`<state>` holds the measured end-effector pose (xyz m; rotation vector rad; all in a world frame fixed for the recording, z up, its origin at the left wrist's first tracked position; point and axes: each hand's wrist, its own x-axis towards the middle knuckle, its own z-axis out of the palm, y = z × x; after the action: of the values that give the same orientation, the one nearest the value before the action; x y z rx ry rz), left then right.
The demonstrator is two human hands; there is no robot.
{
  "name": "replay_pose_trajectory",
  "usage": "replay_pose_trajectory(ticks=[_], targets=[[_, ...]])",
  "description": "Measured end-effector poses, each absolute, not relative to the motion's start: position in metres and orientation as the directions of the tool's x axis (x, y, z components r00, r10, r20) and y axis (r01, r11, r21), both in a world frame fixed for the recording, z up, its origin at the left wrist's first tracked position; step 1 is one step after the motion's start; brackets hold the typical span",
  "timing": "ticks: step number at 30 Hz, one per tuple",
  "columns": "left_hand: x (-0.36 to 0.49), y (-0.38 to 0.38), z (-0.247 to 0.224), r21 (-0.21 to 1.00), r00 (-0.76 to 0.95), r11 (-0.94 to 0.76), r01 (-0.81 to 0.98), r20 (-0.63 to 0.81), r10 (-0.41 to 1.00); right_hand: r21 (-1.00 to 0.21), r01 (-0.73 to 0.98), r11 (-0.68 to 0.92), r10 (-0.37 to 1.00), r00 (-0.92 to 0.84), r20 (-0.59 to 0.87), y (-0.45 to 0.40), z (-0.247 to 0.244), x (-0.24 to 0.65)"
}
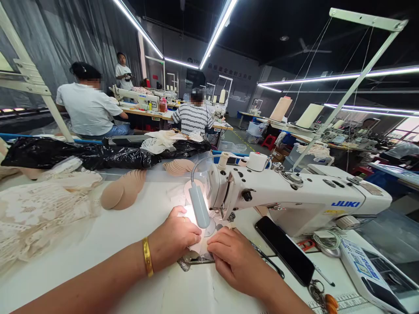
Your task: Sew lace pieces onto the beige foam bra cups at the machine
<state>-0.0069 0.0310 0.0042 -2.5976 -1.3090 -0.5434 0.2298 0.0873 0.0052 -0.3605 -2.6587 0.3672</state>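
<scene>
A small pale pink fabric piece [197,247] lies beneath the needle area of a white sewing machine [307,209], brightly lit. My left hand [178,237], with a gold bangle [147,257] at the wrist, presses thumb and fingers on its left side. On the other side my right hand [234,259] is curled, its fingertips pinched at the fabric's right edge. A grey gooseneck lamp [199,205] hangs above, hiding part of the cloth and the needle. Beyond it stands a round beige pad [193,188].
Cream lace [49,209] and stacked beige pads [122,192] lie on the left. A black plastic bag [81,152] runs along the back. To the right are a phone [284,250], tweezers [268,259], keys [317,290] and a control box [373,270]. Other people sit at machines farther off.
</scene>
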Motion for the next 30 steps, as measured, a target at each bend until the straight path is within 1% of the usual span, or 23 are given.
replay_pose_trajectory(ticks=[6,11,17,24,30], targets=[[0.004,0.032,-0.006,-0.032,0.490,-0.547,0.837,0.490,0.721,-0.313,0.199,0.929,0.315,-0.870,0.379,0.088,0.004,0.231],[0.008,0.031,-0.007,-0.109,0.491,-0.520,0.847,0.537,0.687,-0.325,0.206,0.923,0.322,-0.876,0.359,0.089,0.004,0.232],[0.008,0.026,-0.005,-0.137,0.503,-0.513,0.847,0.517,0.692,-0.318,0.191,0.929,0.300,-0.891,0.340,0.088,0.005,0.231],[0.012,0.015,-0.008,-0.086,0.518,-0.568,0.818,0.539,0.664,-0.313,0.188,0.931,0.293,-0.896,0.335,0.090,0.003,0.232],[0.013,0.016,-0.010,-0.125,0.534,-0.560,0.819,0.524,0.664,-0.302,0.218,0.928,0.322,-0.876,0.358,0.091,-0.002,0.230]])
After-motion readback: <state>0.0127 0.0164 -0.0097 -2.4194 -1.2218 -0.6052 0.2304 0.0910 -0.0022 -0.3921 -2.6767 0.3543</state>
